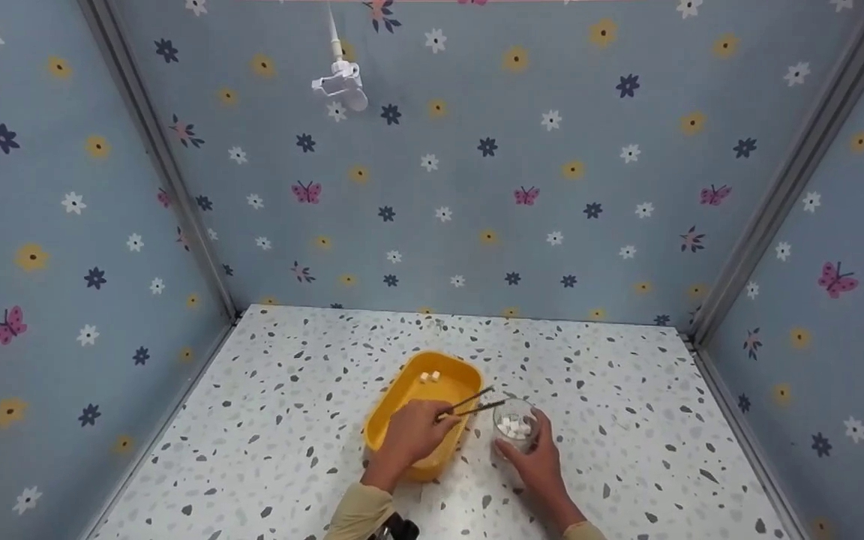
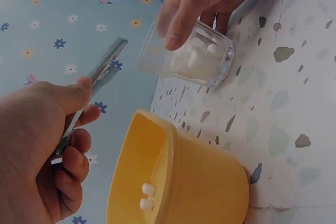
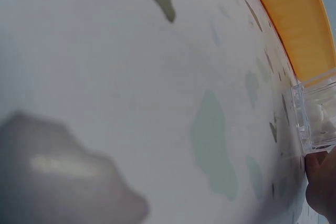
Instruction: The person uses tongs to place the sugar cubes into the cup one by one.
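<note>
My left hand (image 1: 413, 433) holds metal tongs (image 2: 107, 59) with serrated tips. In the head view the tong arms are spread, with nothing between them, one tip by the rim of a clear glass (image 1: 495, 424). My right hand (image 1: 541, 454) grips that glass around its side, thumb and fingers on opposite walls. Small white marshmallow-like pieces (image 2: 202, 61) lie inside the glass. Under the left hand stands a yellow tray (image 2: 210, 182). Two white pieces (image 1: 430, 376) rest on its floor near the far end. The right wrist view catches only the glass's base and part of the hand.
The speckled white tabletop (image 1: 627, 420) extends around the tray and glass. Blue flowered panels (image 1: 477, 150) rise at the back and both sides, with grey posts at the corners. A white bracket (image 1: 346, 82) hangs high at the back left.
</note>
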{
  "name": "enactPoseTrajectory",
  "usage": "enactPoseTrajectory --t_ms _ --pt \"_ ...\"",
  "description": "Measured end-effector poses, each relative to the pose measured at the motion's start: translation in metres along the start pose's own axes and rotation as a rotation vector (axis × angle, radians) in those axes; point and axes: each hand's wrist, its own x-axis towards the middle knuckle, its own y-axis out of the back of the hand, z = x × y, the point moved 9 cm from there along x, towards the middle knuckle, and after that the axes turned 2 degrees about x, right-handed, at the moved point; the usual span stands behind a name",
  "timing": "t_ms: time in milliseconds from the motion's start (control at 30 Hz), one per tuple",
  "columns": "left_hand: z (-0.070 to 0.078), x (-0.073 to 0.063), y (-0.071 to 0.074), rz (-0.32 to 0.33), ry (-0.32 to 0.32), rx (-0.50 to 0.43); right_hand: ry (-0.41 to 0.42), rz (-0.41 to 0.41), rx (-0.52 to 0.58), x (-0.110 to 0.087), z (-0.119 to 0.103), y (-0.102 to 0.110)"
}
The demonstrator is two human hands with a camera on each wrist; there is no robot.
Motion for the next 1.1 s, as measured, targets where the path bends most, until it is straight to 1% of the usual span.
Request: enactPoseTrajectory --t_ms 67,133,200,267,333,400,533,633,800,967,1100 --pt "-0.011 0.001 0.006 0.032 0.07 0.032 -0.011 -0.006 0.001 0.001 0.0 -0.001" --pt "-0.022 0.004 0.013 0.059 0.154 0.071 -0.018 -0.009 -0.005 0.002 0.0 -0.001" --pt "-0.033 0.008 0.02 0.077 0.228 0.119 -0.021 -0.005 -0.01 0.003 0.0 -0.001" --pt "-0.043 0.013 0.026 0.083 0.285 0.159 -0.024 0.001 -0.014 0.004 0.0 0.0" --pt "-0.053 0.018 0.029 0.072 0.336 0.189 -0.037 0.004 -0.017 0.004 0.001 0.0" --pt "-0.062 0.022 0.029 0.041 0.374 0.212 -0.056 0.007 -0.016 0.003 0.002 -0.001" --pt "-0.082 0.025 0.023 -0.015 0.457 0.259 -0.089 -0.021 -0.024 -0.001 0.006 -0.006" --pt "-0.092 0.026 0.012 -0.055 0.49 0.281 -0.115 -0.024 -0.026 -0.005 0.012 -0.007" --pt "-0.096 0.036 -0.009 -0.128 0.471 0.288 -0.129 -0.005 -0.028 -0.007 0.017 -0.001" --pt "-0.101 0.046 -0.017 -0.143 0.487 0.287 -0.072 -0.001 -0.031 -0.002 0.009 0.0" --pt "-0.105 0.047 -0.018 -0.136 0.498 0.286 -0.055 0.002 -0.056 0.0 0.007 -0.001"
